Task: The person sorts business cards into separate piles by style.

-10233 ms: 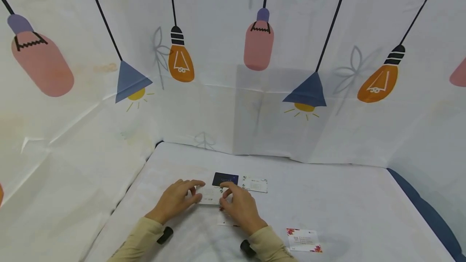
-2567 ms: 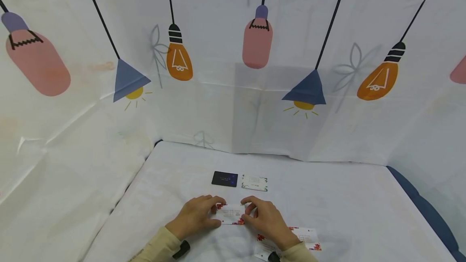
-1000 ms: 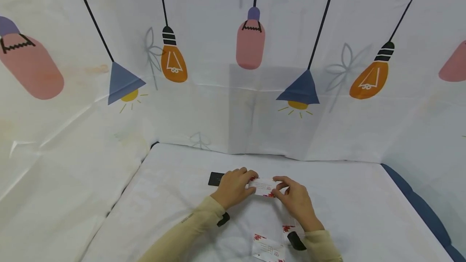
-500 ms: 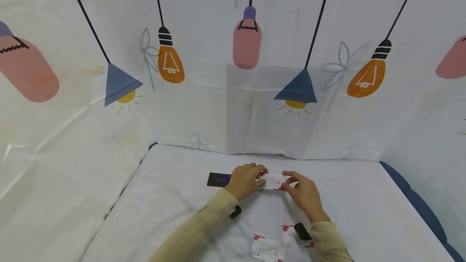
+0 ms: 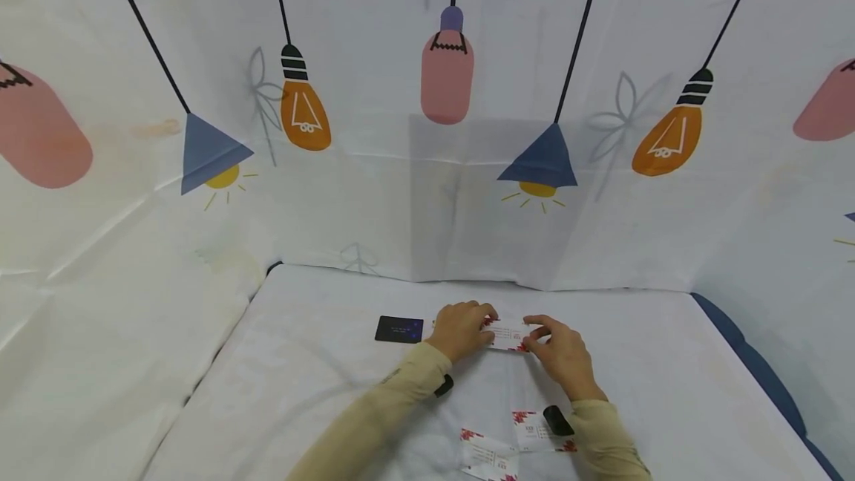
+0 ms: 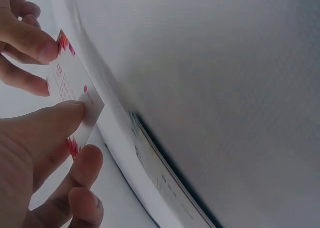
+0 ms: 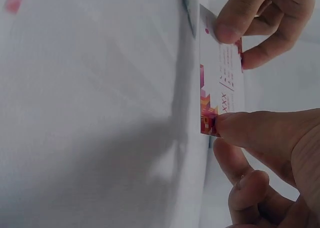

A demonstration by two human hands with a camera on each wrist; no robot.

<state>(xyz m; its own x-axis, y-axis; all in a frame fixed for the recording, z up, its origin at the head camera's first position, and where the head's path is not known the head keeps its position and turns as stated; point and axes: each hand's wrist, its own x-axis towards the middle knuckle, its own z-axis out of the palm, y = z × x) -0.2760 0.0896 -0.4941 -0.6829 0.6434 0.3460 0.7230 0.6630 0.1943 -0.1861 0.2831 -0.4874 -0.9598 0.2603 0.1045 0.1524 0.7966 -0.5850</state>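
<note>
Both hands hold one white business card [image 5: 509, 335] with red leaf-like corners, raised a little over the white tabletop. My left hand [image 5: 461, 329] pinches its left end, thumb on the printed face, as the left wrist view shows. At the other end, my right hand [image 5: 563, 356] pinches a red corner between thumb and fingers. A card with green leaf edging [image 6: 162, 175] lies below on the cloth, apparently on a small stack; in the head view my left hand mostly covers it. Left of that lies a black card [image 5: 398, 329].
Nearer the front of the white-covered table [image 5: 320, 407] lie two more red-cornered cards: one [image 5: 490, 457] at front centre, another [image 5: 531, 429] partly behind the right wrist's black camera [image 5: 557, 420]. A printed sheet [image 5: 374, 199] hangs behind the table's back edge.
Earlier both hands held a green-leaf card beside the black one. Later they took a red-cornered card and carried it away from me and rightward, past the green-leaf card; lately it has barely moved.
</note>
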